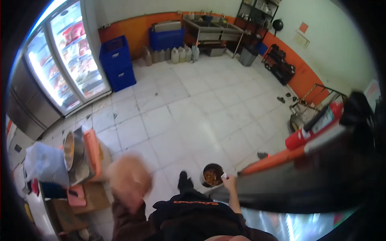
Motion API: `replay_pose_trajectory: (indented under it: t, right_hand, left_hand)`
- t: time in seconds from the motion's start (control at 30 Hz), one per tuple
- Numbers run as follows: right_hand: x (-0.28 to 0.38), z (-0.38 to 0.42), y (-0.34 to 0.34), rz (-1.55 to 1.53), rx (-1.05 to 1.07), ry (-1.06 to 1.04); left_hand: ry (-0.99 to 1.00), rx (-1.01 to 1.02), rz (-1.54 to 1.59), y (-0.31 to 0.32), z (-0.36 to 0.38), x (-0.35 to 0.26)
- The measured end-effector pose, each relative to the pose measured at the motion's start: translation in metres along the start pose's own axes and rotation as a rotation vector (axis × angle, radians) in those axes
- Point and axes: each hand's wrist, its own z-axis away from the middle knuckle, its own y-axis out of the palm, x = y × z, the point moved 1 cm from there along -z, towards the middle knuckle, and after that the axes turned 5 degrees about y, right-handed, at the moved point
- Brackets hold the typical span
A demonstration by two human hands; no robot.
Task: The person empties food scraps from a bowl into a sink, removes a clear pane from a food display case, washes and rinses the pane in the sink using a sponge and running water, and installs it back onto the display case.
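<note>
A round metal pot with brownish pieces of food inside hangs low at my right side, close to my shoe. My right hand is closed at the pot's right rim, with a small white piece, perhaps cloth or paper, between hand and pot. The handle itself is hidden. My left hand is raised at the left, smeared by motion, so its fingers do not show clearly. It is nearest to the table with the orange-edged container.
A lit glass-door fridge and stacked blue crates stand at the left. Jugs and a steel sink line the far wall. A fire extinguisher is on the right. The left table bears a metal bowl and white bag.
</note>
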Motion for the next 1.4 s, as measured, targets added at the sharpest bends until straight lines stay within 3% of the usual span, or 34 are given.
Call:
replay_pose_trajectory:
  t: [0.07,0.1,0.13,0.2,0.3,0.47,0.63,0.73,0.8,0.87,1.0,1.07,1.1,1.13,1.17,1.2,1.27,1.3,1.37,1.4]
  right_hand:
    - [0.026,-0.095,0.004,0.104,-0.039,-0.015]
    - [0.040,-0.144,0.010,-0.004,-0.035,0.017]
    - [0.057,-0.186,0.014,-0.104,-0.022,0.070]
    - [0.101,-0.286,0.013,0.000,-0.104,-0.010]
    - [0.168,-0.427,0.023,-0.023,-0.166,-0.046]
    - [0.249,-0.636,0.036,0.072,-0.194,0.078]
    - [0.276,-0.769,0.030,0.027,-0.375,0.129]
    - [0.277,-0.837,0.029,-0.051,-0.408,0.353]
    - [0.280,-0.889,0.030,0.145,-0.466,0.417]
    - [0.307,-0.949,0.026,0.133,-0.431,0.547]
    - [0.339,-1.139,0.036,0.083,-0.372,0.456]
    - [0.385,-1.258,0.043,0.073,-0.339,0.358]
    - [0.408,-1.320,0.048,0.162,-0.388,0.272]
    - [0.432,-1.375,0.055,0.253,-0.433,0.189]
    - [0.461,-1.431,0.059,0.238,-0.367,0.173]
    - [0.493,-1.493,0.062,0.223,-0.310,0.162]
    - [0.545,-1.613,0.077,0.153,-0.378,0.024]
    - [0.575,-1.670,0.077,0.150,-0.380,-0.042]
    - [0.644,-1.756,0.070,0.094,-0.322,-0.090]
    - [0.687,-1.801,0.062,0.032,-0.283,-0.085]
  left_hand:
    - [0.077,0.305,0.129,-0.055,-0.059,-0.025]
    - [0.062,0.399,0.157,-0.083,-0.088,-0.025]
    - [0.035,0.470,0.170,-0.112,-0.117,-0.016]
    - [0.033,0.549,0.176,-0.177,-0.159,0.012]
    - [0.053,0.584,0.164,-0.290,-0.207,0.056]
    - [0.044,0.660,0.197,-0.497,-0.290,0.133]
    - [0.058,0.773,0.265,-0.691,-0.390,0.213]
    - [0.042,0.857,0.330,-0.803,-0.453,0.276]
    - [0.037,0.910,0.357,-0.872,-0.494,0.323]
    - [0.011,0.950,0.364,-0.940,-0.530,0.374]
    - [-0.188,0.980,0.363,-1.079,-0.600,0.471]
    - [-0.432,0.837,0.369,-1.158,-0.622,0.533]
    - [-0.532,0.591,0.376,-1.197,-0.625,0.576]
    - [-0.623,0.376,0.176,-1.235,-0.607,0.628]
    - [-0.801,0.013,0.005,-1.257,-0.592,0.672]
    - [-0.906,-0.223,-0.107,-1.276,-0.566,0.723]
    - [-1.086,-0.470,-0.440,-1.305,-0.465,0.848]
    - [-1.320,-0.742,-0.152,-1.312,-0.427,0.897]
    - [-1.553,-0.905,-0.087,-1.315,-0.339,0.981]
    - [-1.672,-0.835,-0.100,-1.321,-0.314,1.009]
